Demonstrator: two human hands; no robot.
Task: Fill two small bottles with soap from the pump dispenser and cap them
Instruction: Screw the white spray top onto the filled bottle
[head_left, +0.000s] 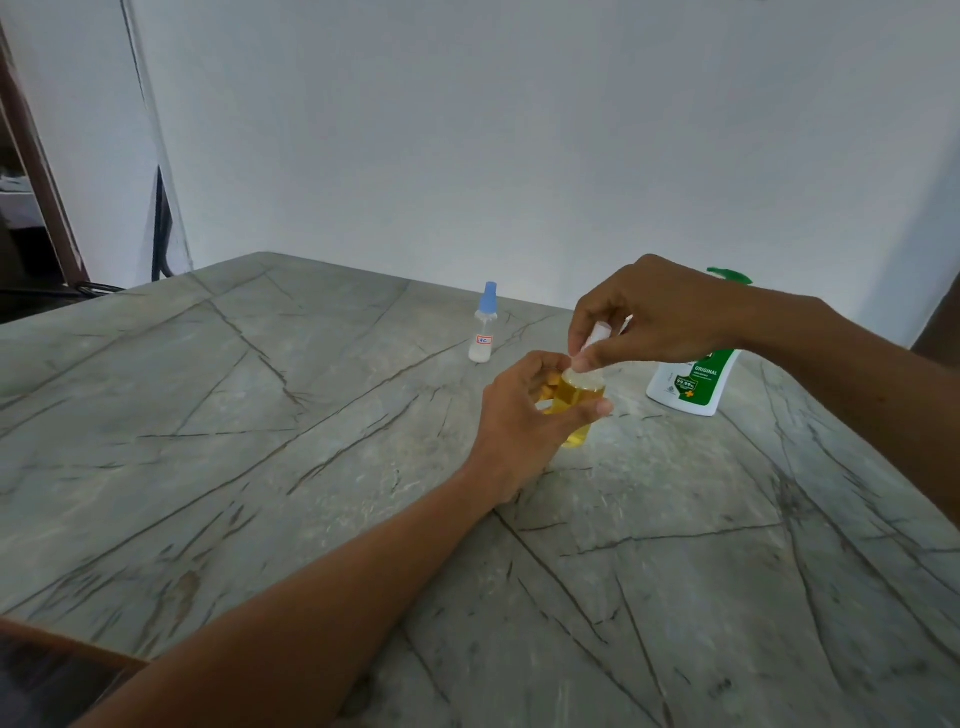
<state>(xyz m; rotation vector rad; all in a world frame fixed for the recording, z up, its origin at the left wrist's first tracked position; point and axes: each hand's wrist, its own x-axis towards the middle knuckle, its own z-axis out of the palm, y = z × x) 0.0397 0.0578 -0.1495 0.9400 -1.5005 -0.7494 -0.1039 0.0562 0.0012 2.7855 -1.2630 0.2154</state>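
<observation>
My left hand (524, 415) grips a small clear bottle (577, 410) full of yellow soap, standing on the marble table (311, 441). My right hand (649, 317) pinches a white cap (597, 338) at the bottle's mouth, tilted. A second small bottle (483, 327) with a blue cap and a white label stands upright farther back. The white pump dispenser (691, 387) with a green label and green pump head (730, 275) stands at the right, partly hidden behind my right hand.
A white wall runs close behind the table's far edge. At the left, past the table's corner, is a dark doorway with a brown frame (47, 197) and a black cable (161, 228).
</observation>
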